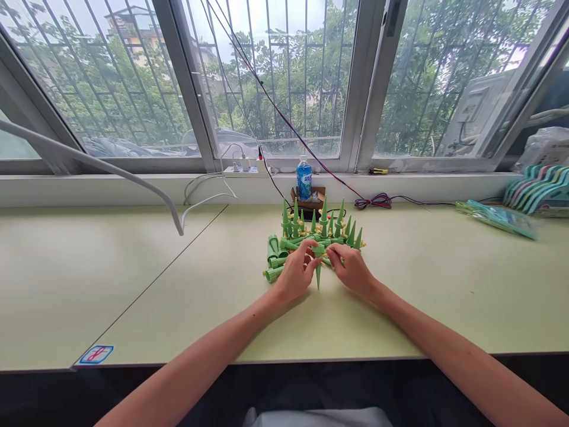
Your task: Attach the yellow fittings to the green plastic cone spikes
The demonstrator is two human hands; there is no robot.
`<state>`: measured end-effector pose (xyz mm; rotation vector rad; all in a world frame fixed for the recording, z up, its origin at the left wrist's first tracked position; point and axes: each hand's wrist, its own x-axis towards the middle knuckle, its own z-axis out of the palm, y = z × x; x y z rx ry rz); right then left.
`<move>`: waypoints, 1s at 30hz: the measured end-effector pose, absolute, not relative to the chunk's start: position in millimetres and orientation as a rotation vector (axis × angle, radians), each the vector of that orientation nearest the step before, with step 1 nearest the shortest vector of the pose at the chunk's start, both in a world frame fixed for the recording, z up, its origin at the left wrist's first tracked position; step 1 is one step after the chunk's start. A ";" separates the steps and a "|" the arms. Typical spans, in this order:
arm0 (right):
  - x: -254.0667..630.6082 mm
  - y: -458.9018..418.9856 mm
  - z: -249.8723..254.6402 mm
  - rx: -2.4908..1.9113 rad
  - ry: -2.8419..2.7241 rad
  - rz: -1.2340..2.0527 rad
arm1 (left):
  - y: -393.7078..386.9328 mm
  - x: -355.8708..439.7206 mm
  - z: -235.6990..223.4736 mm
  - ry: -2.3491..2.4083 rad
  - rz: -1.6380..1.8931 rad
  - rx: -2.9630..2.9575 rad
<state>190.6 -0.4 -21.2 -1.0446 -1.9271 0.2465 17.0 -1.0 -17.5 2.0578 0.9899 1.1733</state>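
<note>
Between my hands is a green plastic watering spike [318, 274], its pointed end down toward the table. My left hand [299, 270] grips its wide upper part between thumb and fingers. My right hand [349, 265] is closed in a pinch at the right side of the spike's top; what the fingertips hold, if anything, is too small to make out. Just behind the hands, several more green spikes [323, 216] stand points up, with small yellow parts among them. Other green spikes [274, 273] lie on their sides to the left of my left hand.
A blue bottle [304, 179] stands by a small cardboard box [318, 196] behind the spikes. Coiled cable [374, 201] lies along the wall. Hangers [540, 190] and a flat packet [500, 219] are at the right. A white cable [133, 178] arches over the left of the table [178, 320].
</note>
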 end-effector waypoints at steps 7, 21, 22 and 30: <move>190.7 -2.6 -20.3 -1.002 -1.889 0.248 | -3.5 16.4 -14.9 0.949 1.231 2.151; 190.3 -4.4 -19.3 -0.968 -1.910 0.249 | 0.9 13.3 -21.8 0.769 1.275 2.294; 190.4 -4.3 -19.4 -0.968 -1.914 0.246 | 1.2 12.9 -21.8 0.757 1.275 2.315; 191.3 -3.5 -20.0 -0.970 -1.929 0.267 | 4.6 11.7 -25.0 0.717 1.299 2.404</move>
